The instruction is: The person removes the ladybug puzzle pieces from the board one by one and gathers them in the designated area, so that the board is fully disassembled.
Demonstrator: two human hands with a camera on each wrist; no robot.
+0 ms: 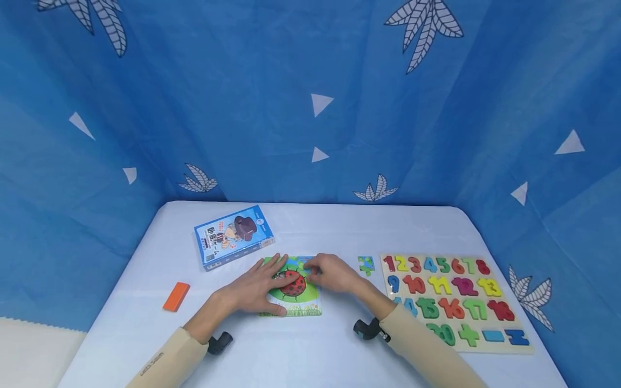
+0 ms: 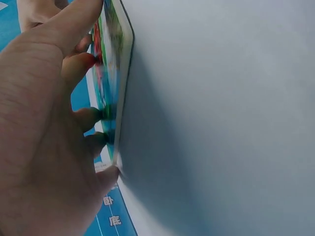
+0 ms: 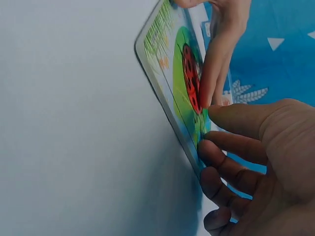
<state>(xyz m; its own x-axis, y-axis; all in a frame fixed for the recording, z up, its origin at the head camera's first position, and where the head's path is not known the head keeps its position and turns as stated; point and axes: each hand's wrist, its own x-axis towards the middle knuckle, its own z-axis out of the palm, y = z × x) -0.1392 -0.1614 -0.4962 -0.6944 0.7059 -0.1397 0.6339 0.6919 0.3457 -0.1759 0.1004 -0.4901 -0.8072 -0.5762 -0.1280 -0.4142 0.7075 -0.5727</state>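
Note:
A ladybug jigsaw puzzle (image 1: 303, 308) lies on the white table in a thin flat board. My left hand (image 1: 257, 288) rests spread over its left side in the head view, fingers extended across the ladybug. My right hand (image 1: 332, 272) is at the upper right of the puzzle. In the right wrist view, its thumb and index finger (image 3: 236, 145) pinch a small green-blue puzzle piece (image 3: 205, 127) against the puzzle; the fingertips hide most of that piece. A loose puzzle piece (image 1: 366, 265), blue and green, lies to the right of this hand.
A wooden number board (image 1: 473, 296) with coloured numerals lies on the right of the table. Behind the left hand is a blue game box (image 1: 235, 237). An orange block (image 1: 176, 297) lies at the left. Blue curtains (image 1: 291, 134) surround the table (image 1: 291, 361).

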